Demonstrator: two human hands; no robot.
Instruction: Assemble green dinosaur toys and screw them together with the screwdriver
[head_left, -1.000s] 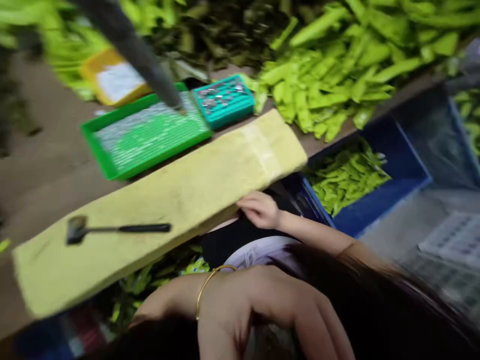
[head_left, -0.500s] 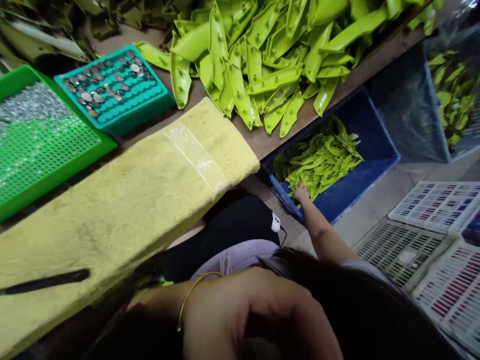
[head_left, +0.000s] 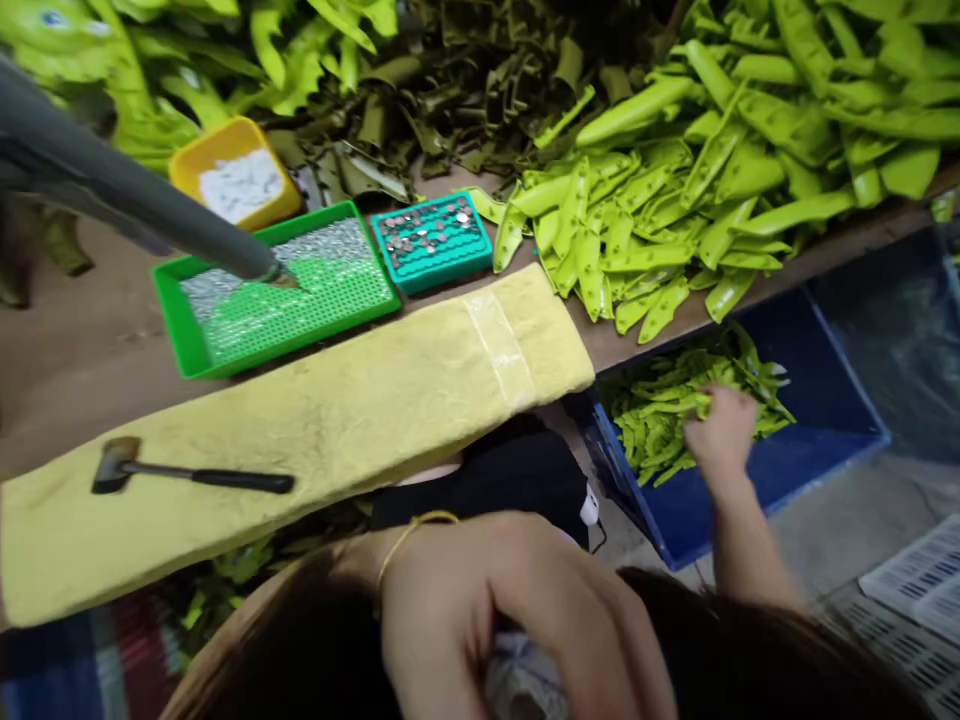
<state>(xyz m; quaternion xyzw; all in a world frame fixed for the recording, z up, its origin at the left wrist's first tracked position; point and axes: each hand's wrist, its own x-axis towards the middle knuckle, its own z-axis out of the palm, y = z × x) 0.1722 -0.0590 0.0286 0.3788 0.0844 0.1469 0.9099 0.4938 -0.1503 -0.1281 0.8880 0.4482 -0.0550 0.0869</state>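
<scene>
My right hand (head_left: pixel 724 430) is above the blue bin (head_left: pixel 832 455), its fingers closed on a small lime-green plastic piece (head_left: pixel 703 405). Under it lies a heap of similar lime-green pieces (head_left: pixel 652 420) in the bin. Close to the camera, my left hand (head_left: pixel 525 600) is curled, with a gold bangle at the wrist. Something pale grey and crumpled-looking (head_left: pixel 525 680) shows inside its fingers; I cannot make out what it is. A mallet (head_left: pixel 195 475) with a black handle rests on the yellow padded board (head_left: pixel 390 390) in front of me.
Larger lime-green shells (head_left: pixel 675 210) are piled on the bench, beside dark olive parts (head_left: pixel 487 90). A green tray (head_left: pixel 300 345) holds small metal pieces; a teal tray (head_left: pixel 442 270) and a yellow tub (head_left: pixel 187 165) adjoin it. A grey bar (head_left: pixel 150 190) crosses the upper left. White crates (head_left: pixel 915 570) stand lower right.
The view has turned left, bringing the whole mallet and the yellow tub into sight. My right hand has risen from the heap with a lime-green piece. The left stays curled near the camera.
</scene>
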